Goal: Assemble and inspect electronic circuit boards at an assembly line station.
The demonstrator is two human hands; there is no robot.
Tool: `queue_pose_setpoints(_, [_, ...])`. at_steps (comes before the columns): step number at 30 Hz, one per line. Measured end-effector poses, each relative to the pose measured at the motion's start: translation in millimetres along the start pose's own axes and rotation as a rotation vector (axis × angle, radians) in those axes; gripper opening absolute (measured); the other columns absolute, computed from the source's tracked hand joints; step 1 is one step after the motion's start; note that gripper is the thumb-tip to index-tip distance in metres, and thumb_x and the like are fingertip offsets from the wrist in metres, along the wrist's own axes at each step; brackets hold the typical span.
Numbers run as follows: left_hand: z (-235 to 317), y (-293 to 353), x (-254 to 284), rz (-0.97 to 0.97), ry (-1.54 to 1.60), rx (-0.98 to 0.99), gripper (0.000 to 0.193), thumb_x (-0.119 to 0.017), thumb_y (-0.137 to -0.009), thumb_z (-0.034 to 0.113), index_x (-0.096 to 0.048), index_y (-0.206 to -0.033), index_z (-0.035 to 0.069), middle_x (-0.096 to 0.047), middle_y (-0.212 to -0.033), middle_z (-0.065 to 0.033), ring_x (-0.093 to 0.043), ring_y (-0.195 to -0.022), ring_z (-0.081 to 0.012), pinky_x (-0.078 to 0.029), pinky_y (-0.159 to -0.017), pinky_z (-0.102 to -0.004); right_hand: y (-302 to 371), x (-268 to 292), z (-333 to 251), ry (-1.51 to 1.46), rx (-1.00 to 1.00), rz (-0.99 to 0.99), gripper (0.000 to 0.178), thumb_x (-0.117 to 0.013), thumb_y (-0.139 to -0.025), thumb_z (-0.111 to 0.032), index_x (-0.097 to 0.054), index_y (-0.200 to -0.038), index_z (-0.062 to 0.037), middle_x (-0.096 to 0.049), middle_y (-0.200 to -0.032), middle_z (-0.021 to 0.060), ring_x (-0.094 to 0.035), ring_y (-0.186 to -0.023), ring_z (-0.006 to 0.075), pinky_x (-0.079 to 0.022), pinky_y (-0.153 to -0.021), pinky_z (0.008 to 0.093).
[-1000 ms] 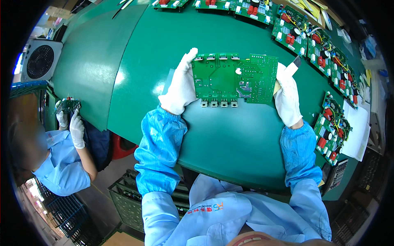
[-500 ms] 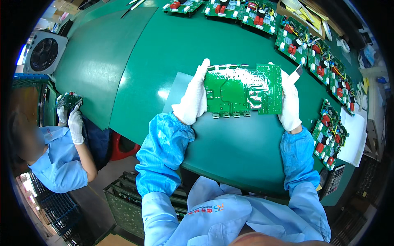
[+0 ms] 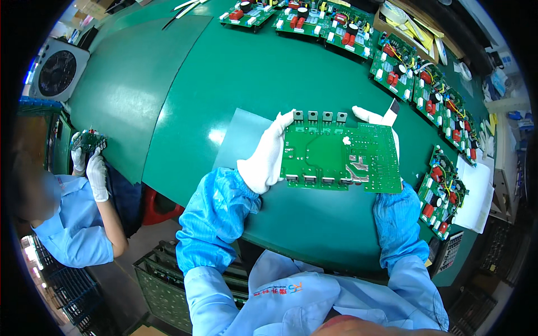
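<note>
Above the bench I hold a green circuit board (image 3: 330,154), its solder side facing up, with a row of metal-tabbed parts along both its far and near edges. My left hand (image 3: 263,157), in a white glove, grips the board's left edge. At the right edge is my gloved right hand (image 3: 370,116), mostly hidden behind the board, its thumb showing past the far edge. A flat white piece with a dark end (image 3: 392,112) sticks up from that hand; its kind I cannot make out.
Several populated circuit boards (image 3: 392,73) line the far and right sides of the green bench (image 3: 224,73). A carton (image 3: 406,33) stands behind them. White paper (image 3: 473,190) and a calculator (image 3: 448,252) lie at right. At left, a co-worker's gloved hands (image 3: 96,173) hold a small board near a fan (image 3: 59,70).
The board has come nearer to me and tilted, so its glare is gone and the far row of tabs shows. Both hands moved with it; the right hand is now more hidden.
</note>
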State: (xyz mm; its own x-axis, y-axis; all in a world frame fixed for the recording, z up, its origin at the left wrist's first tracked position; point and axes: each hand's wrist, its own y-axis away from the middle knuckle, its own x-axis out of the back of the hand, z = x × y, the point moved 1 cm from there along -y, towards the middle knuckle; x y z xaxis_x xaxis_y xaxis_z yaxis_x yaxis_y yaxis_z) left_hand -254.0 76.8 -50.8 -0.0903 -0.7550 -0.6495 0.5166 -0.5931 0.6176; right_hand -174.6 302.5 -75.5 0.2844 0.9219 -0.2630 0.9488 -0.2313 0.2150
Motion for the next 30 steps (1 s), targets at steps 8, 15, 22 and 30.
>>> queue_pose_setpoints(8, [-6.1, 6.5, 5.5, -0.101, 0.093, 0.066, 0.051, -0.051, -0.096, 0.044, -0.055, -0.128, 0.004, -0.061, -0.121, -0.0142, -0.063, -0.103, -0.0261, -0.056, -0.082, -0.0420, 0.7, -2.0, -3.9, 0.184, 0.040, 0.031, 0.030, -0.049, -0.101, -0.012, -0.062, -0.125, -0.0003, -0.063, -0.090, -0.0012, -0.058, -0.074, 0.0021, -0.049, -0.064, 0.0191])
queue_pose_setpoints(15, [3.1, 0.6, 14.7, 0.067, 0.102, -0.176, 0.054, -0.059, -0.089, 0.051, -0.059, -0.115, 0.004, -0.063, -0.112, -0.0115, -0.064, -0.098, -0.0216, -0.054, -0.083, -0.0385, 0.5, -1.9, -10.7, 0.290, 0.147, -0.009, 0.034, -0.050, -0.101, -0.020, -0.060, -0.124, 0.0024, -0.065, -0.114, 0.0084, -0.062, -0.098, 0.0144, -0.049, -0.087, 0.0280])
queue_pose_setpoints(22, [31.4, 9.0, 22.0, 0.119, 0.071, -0.301, 0.048, -0.066, -0.084, 0.050, -0.069, -0.097, 0.004, -0.071, -0.089, -0.0128, -0.068, -0.078, -0.0245, -0.056, -0.074, -0.0376, 6.4, -6.1, -12.8, -0.057, -0.025, -0.152, 0.051, -0.052, -0.100, -0.036, -0.053, -0.131, 0.0041, -0.063, -0.111, 0.0095, -0.058, -0.086, 0.0145, -0.048, -0.073, 0.0278])
queue_pose_setpoints(30, [26.2, -5.1, 33.8, 0.069, 0.150, -0.358, 0.036, -0.066, -0.087, 0.042, -0.068, -0.099, 0.008, -0.071, -0.094, -0.0093, -0.068, -0.082, -0.0228, -0.055, -0.075, -0.0361, -0.9, 7.3, 10.7, -0.001, 0.100, -0.058, 0.048, -0.052, -0.100, -0.035, -0.055, -0.128, 0.0039, -0.061, -0.109, 0.0076, -0.054, -0.090, 0.0124, -0.044, -0.078, 0.0277])
